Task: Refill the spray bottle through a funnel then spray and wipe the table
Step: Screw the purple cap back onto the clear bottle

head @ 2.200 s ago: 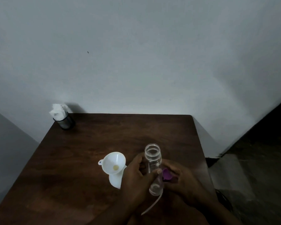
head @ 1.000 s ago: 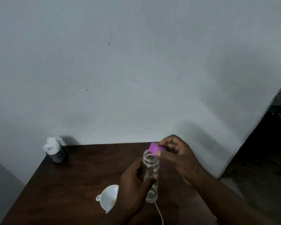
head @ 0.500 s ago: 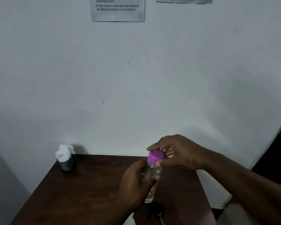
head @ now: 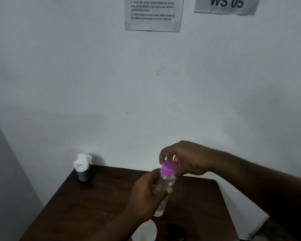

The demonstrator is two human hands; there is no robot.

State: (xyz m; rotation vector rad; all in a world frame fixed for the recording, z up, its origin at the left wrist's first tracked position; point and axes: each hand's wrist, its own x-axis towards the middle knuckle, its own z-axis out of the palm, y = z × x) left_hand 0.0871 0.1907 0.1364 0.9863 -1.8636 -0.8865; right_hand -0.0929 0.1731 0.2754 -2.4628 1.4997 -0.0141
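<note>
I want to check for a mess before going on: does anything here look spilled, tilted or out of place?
Nothing clearly wrong. The clear bottle leans in the left hand above the table, but the right hand grips the purple cap on it. No spill shows, though the light is dim.

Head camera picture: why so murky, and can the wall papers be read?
Head view: dim light leaves the table dark; the tissue holder casts a soft shadow on the wall; the instruction sheet is blurred, the sign legible: WS 05.
</note>
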